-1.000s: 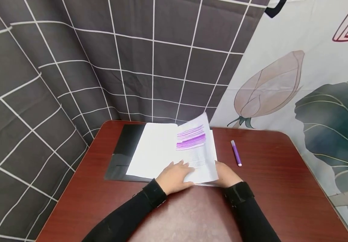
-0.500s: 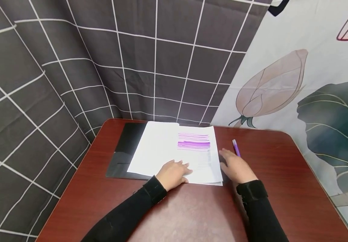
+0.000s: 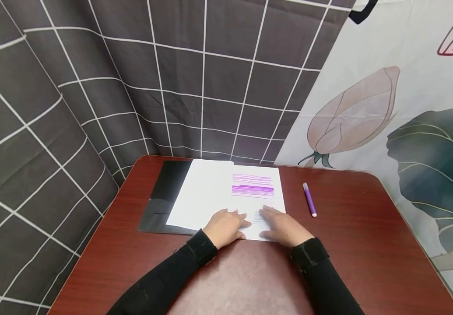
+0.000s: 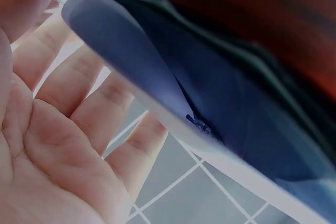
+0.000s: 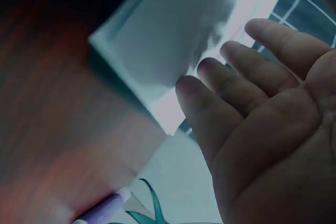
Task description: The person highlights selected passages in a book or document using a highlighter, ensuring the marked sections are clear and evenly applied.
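Note:
An open booklet with white pages lies on a dark folder. Its left page is blank; purple marker strokes cross the upper part of the printed right page. My left hand rests near the booklet's lower middle, fingers extended, and the left wrist view shows its palm beside the paper edge. Over the lower right of the right page lies my right hand, fingers straight. In the right wrist view, those fingers reach to the white pages. Neither hand grips anything.
A purple marker, capped in white, lies on the reddish-brown table to the right of the booklet. Behind the table hang a grey gridded cloth and a white cloth with a flower print.
The raised right page has come down flat. My right hand let go of it, swung out right towards the marker, then came back left onto the page. My left hand has stayed in place.

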Motion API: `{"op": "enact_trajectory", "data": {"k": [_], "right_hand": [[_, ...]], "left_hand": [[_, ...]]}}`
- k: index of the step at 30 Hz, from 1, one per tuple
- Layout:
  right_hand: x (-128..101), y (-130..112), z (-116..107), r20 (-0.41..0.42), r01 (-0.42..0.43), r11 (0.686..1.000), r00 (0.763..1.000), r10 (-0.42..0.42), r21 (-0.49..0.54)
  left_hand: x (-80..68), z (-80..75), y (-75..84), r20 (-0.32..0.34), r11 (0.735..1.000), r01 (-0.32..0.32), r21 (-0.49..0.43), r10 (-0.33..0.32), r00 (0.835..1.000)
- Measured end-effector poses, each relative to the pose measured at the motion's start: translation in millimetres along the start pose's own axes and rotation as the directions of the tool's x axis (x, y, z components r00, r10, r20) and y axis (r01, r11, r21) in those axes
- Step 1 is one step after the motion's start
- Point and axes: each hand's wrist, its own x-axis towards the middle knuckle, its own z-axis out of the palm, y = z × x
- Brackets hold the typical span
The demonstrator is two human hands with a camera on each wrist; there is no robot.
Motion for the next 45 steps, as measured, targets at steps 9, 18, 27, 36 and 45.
{"op": "enact_trajectory", "data": {"k": [9, 18, 27, 36, 45], "right_hand": [[4, 14, 0, -0.016, -0.003, 0.999, 1.0, 0.002, -0.049], [3, 16, -3, 0.008, -0.015, 1.0, 1.0, 0.015, -0.023], [2, 12, 1, 0.02, -0.055, 0.998, 0.998, 0.055, -0.006], [3, 10, 2, 0.008, -0.044, 0.999, 0.999, 0.044, -0.021], [4, 12, 5, 0.024, -0.061, 0.998, 0.998, 0.061, 0.001]], "left_hand": [[5.9, -4.0, -14.7, -0.015, 1.0, -0.009, 0.023, 0.01, 1.0], [-45.6, -33.8, -82.9, -0.055, 0.882, 0.471, -0.025, -0.471, 0.88], [-62.6, 3.2, -115.4, -0.065, 0.83, 0.556, 0.05, -0.552, 0.831], [-57.6, 8.7, -112.3, -0.266, 0.871, 0.474, 0.126, -0.431, 0.863], [-64.2, -5.3, -98.3, -0.319, 0.876, 0.467, 0.119, -0.412, 0.854]]}}
